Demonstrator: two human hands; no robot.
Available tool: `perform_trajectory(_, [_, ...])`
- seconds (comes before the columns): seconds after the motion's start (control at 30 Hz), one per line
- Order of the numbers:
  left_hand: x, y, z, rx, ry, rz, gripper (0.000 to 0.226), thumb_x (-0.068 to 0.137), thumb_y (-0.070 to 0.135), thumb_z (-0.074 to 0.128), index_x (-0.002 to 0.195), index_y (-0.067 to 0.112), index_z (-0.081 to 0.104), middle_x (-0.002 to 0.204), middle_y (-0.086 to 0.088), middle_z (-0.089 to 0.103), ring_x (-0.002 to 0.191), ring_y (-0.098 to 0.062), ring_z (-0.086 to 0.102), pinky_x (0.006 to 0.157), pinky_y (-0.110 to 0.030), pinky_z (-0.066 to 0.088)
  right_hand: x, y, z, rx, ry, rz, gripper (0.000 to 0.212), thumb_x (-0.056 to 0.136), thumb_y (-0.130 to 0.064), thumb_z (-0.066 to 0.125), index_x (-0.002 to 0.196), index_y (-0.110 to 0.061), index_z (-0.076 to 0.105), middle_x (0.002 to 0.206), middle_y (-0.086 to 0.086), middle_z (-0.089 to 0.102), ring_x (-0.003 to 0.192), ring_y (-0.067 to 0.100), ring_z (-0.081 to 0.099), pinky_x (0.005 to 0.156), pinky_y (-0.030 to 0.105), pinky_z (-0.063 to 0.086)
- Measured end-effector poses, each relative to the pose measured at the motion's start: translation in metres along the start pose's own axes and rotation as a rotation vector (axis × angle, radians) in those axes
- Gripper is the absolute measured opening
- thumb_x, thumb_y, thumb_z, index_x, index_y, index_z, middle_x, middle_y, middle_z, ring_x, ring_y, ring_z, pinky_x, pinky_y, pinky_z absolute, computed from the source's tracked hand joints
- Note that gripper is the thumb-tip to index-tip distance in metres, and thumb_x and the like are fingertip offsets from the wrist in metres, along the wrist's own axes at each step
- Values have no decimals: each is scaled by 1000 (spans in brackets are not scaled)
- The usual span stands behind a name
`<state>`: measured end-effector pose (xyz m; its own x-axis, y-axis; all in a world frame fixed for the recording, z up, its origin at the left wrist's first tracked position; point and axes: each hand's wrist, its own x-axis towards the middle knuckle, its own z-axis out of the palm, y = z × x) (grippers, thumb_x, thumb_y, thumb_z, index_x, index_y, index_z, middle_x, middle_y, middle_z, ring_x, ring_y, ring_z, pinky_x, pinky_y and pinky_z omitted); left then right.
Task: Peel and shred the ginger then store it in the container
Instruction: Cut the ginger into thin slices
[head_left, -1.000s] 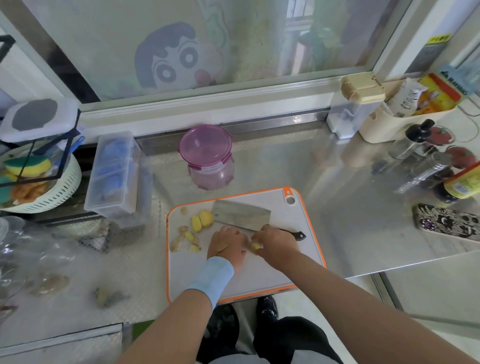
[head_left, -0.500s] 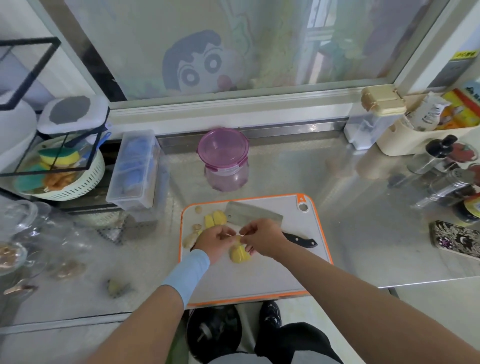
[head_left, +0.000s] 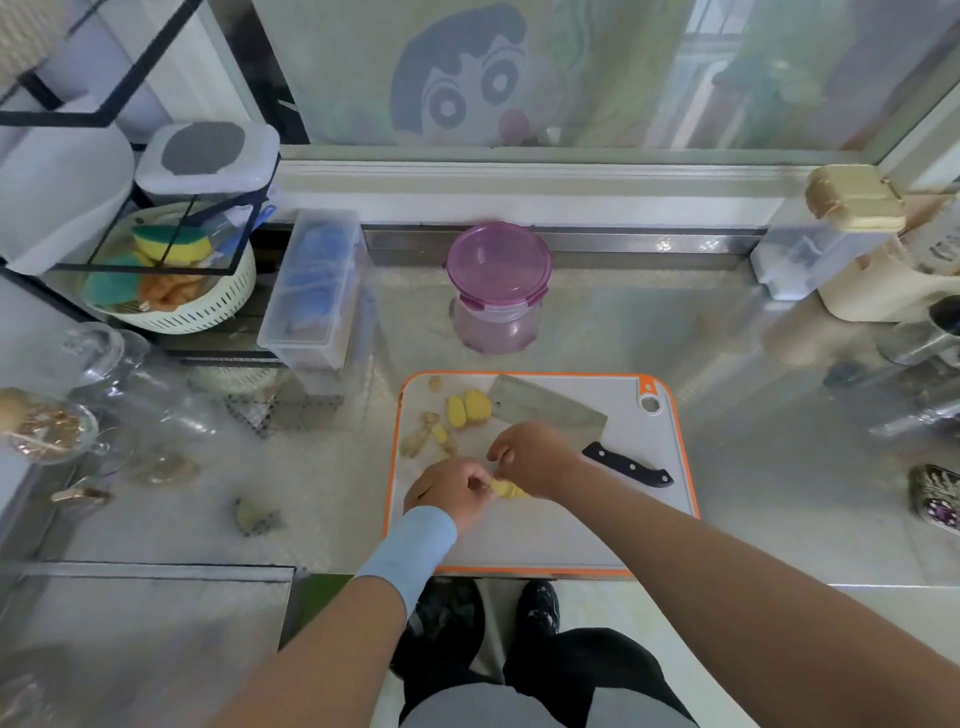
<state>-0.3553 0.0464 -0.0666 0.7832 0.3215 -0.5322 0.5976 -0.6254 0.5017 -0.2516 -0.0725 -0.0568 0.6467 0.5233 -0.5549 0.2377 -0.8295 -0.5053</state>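
Peeling step, I judge: left hand (head_left: 447, 491) and right hand (head_left: 530, 457) both pinch one yellow ginger piece (head_left: 506, 488) over the cutting board (head_left: 571, 540) on the bench (head_left: 779, 493), knife (head_left: 545, 413) lying loose behind, lidded container (head_left: 496, 291) beyond; next likely needs the right hand freed for the knife.

The scene is brightly lit by daylight from the frosted window (head_left: 623, 78) at the back. Pale glare is spread across the steel tabletop (head_left: 779, 493), and only soft, faint shadows are cast. Straight lines are bowed by the wide lens, and the corners are smeared.
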Motion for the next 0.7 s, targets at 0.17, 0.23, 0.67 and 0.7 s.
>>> perform_trajectory(0.17, [1,-9,5,15,25,41,12,87,32,59,95,40,62,99,19,61,91,-8,59,81,-28,50,-1,-1,6,-174,30,-50,28,88,-30,71,116,-27,69,108,-8,70,104,13,62,74,23,42])
perform_trajectory(0.23, [0,-10,7,-3,33,56,15,87,33,59,99,42,59,102,19,60,92,-7,59,83,-27,49,-2,0,5,-190,58,-67,29,88,-31,69,117,-28,68,109,-7,69,107,16,61,78,27,46])
perform_trajectory(0.67, [0,-11,8,176,53,349,27,90,14,56,109,31,63,110,15,52,100,-8,50,84,-24,45,-24,33,-2,-284,-24,-86,64,86,-35,70,145,-30,46,134,-3,45,119,23,54,95,34,47])
perform_trajectory(0.7, [0,-11,8,186,48,349,26,90,15,56,109,31,63,109,14,52,99,-8,51,83,-24,45,-24,34,1,-282,-13,-94,64,85,-35,71,144,-30,47,134,-3,45,118,24,55,94,34,47])
